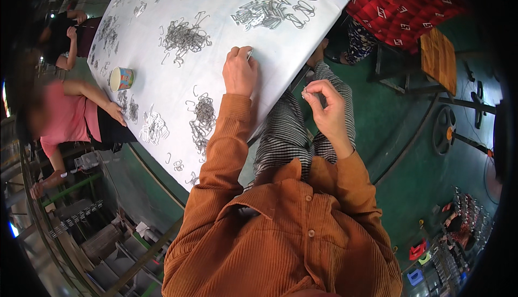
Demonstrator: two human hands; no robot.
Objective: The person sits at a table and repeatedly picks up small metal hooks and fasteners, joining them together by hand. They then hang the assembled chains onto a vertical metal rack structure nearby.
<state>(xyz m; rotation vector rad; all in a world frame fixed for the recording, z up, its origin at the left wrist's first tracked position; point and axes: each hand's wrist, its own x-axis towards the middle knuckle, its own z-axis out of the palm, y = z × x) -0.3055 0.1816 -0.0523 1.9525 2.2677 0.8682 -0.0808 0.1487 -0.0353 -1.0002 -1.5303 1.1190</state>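
The left hand (240, 73) holds a metal piece (249, 54) at the white table (283, 54), the right hand (328, 108) pinched beyond its edge.

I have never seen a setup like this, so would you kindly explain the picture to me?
There is no machine: these are a person's bare hands, seen from above by a wide fisheye camera on their head, so straight edges bend. The left hand, over the white tabletop, has a small metal piece at its fingers. The right hand is pinched above the striped trousers; anything it holds is too small to identify. On the tabletop lie a pile of wire hooks, a heap of elongated metal loops and a paper cup.
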